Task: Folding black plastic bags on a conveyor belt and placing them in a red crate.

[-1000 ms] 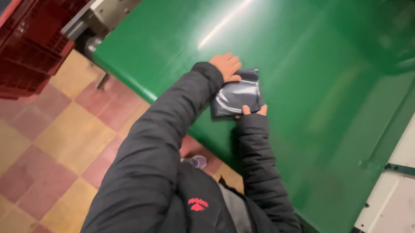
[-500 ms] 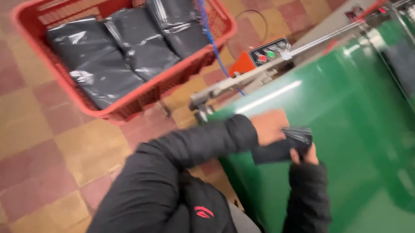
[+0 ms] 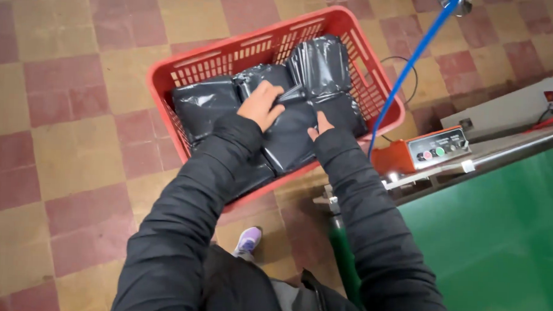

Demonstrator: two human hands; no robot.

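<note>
Black, glossy plastic fills the view under my hands: my left hand (image 3: 261, 104) lies flat with fingers curled over the top edge of a soft, crinkled bag (image 3: 292, 134), and my right hand (image 3: 320, 124) presses on it with fingers loosely spread. That bag rests on top of others like it, all smooth, dark, pillow-shaped packs (image 3: 205, 104) lying packed together in a red plastic crate (image 3: 169, 78) with slotted, lattice walls. It stands on a floor (image 3: 76, 105) of worn red and tan tiles. Right of it, an orange control box (image 3: 419, 153) with coloured buttons sits beside a green belt (image 3: 500, 243); a blue hose (image 3: 415, 56) slants overhead.
</note>
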